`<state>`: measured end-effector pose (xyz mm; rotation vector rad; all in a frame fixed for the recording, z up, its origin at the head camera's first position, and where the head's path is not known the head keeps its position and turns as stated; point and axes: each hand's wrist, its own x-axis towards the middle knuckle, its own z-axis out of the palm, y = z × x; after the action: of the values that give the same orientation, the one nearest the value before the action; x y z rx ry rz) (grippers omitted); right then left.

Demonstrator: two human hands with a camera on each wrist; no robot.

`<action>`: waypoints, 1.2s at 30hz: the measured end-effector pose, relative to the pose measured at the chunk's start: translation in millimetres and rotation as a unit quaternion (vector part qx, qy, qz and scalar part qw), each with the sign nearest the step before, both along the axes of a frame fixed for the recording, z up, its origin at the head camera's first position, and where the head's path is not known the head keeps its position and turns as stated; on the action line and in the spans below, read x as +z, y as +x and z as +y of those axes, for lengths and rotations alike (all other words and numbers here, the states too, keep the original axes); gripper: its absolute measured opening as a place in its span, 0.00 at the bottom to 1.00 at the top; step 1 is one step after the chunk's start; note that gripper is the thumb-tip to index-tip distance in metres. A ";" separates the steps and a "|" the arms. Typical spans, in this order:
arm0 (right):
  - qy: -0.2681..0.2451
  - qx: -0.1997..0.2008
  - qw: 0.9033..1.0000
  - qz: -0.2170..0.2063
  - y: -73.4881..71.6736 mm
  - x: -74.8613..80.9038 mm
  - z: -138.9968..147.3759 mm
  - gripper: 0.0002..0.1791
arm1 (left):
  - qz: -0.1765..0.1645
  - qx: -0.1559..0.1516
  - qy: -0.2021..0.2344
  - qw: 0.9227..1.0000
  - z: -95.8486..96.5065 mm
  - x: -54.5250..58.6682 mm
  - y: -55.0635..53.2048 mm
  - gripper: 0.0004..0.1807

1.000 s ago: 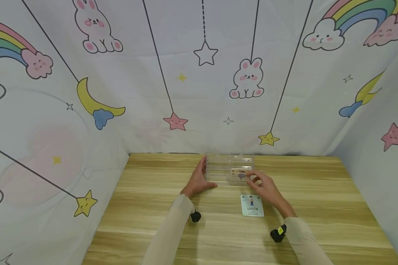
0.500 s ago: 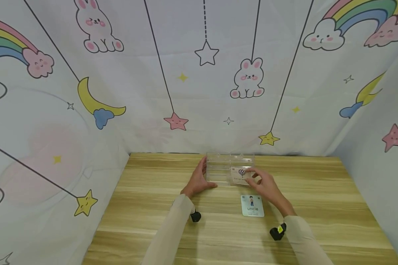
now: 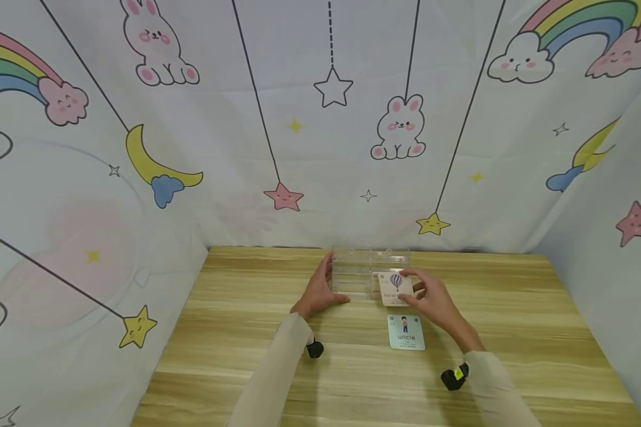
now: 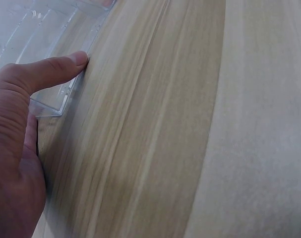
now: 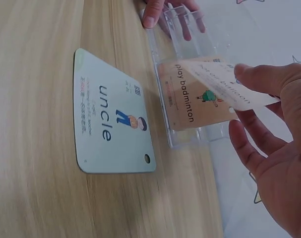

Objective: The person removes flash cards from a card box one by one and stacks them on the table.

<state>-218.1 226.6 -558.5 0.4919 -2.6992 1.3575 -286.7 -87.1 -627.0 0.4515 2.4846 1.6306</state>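
Observation:
My right hand (image 3: pixel 434 303) pinches a pale flashcard (image 3: pixel 391 290) printed with a hot air balloon, thumb on its face. It is tilted in front of a clear plastic card rack (image 3: pixel 351 271) with several compartments. Behind it, in the right wrist view, a tan "play badminton" flashcard (image 5: pixel 192 106) sits in the rack's lower right compartment. At the rack's left end, my left hand (image 3: pixel 319 290) holds it, the thumb (image 4: pixel 58 69) along the front edge and the fingers round the side. A light green "uncle" flashcard (image 3: pixel 406 341) lies flat on the table below my right hand.
The rack stands at the back edge of the wood-grain table (image 3: pixel 235 308). A white cloth backdrop (image 3: pixel 326 148) with cartoon prints rises right behind it and encloses both sides. Each wrist carries a small black camera.
The balloon flashcard has come out of the rack's lower right compartment, toward me and slightly right, in my right hand's pinch. My left hand and the "uncle" flashcard keep their places.

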 end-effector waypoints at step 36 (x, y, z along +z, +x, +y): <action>-0.073 0.032 0.985 -0.153 34.4 -25.6 25.8 0.39 | 0.003 0.004 0.005 1.000 1.2 -4.3 -3.6 0.71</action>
<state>-183.7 252.4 -584.0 0.3867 -2.8062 1.7653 -290.3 -86.0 -631.2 0.4495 2.4862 1.6473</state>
